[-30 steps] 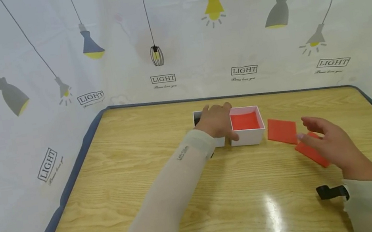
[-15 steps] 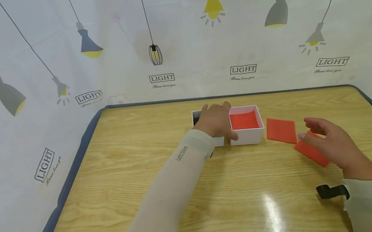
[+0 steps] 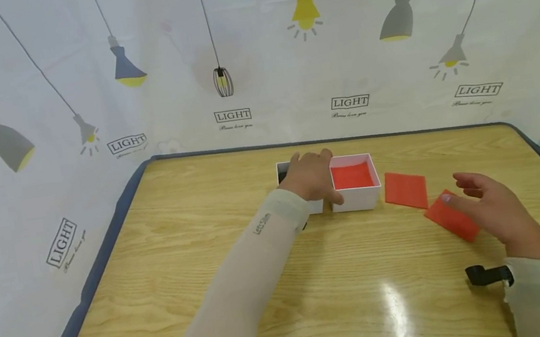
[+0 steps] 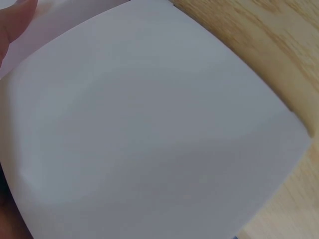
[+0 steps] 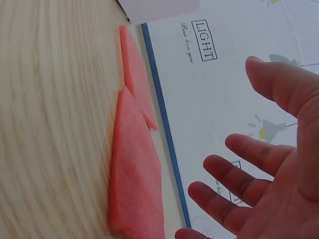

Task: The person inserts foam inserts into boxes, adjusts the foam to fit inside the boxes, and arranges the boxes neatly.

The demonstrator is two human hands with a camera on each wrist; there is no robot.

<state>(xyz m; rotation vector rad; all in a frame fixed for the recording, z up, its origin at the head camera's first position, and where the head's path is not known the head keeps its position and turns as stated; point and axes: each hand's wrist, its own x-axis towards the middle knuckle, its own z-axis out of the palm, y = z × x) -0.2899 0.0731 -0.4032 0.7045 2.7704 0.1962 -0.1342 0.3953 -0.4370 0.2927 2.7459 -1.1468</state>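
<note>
Two white boxes stand side by side in the head view. The right-hand white box (image 3: 357, 198) has a red lining or piece (image 3: 352, 176) inside; a dark thing shows in the left-hand box (image 3: 282, 168). My left hand (image 3: 309, 177) grips across the boxes, its thumb at the right box's near left corner and its fingers over the far side. A white box wall (image 4: 159, 119) fills most of the left wrist view. Two flat red foam squares (image 3: 406, 190) lie right of the boxes. Above the nearer red square (image 5: 135, 169) my right hand (image 3: 491, 208) hovers, fingers spread, holding nothing.
The boxes and squares rest on a wood-grain table (image 3: 195, 226) with a dark blue edge along its back. A white cloth (image 3: 266, 76) printed with lamps rises behind and at the sides. A black strap piece (image 3: 487, 276) sticks out at my right wrist.
My right hand has drawn slightly to the right, uncovering more of the nearer red square. The left hand keeps its grip at the boxes, and the head view has shifted a little.
</note>
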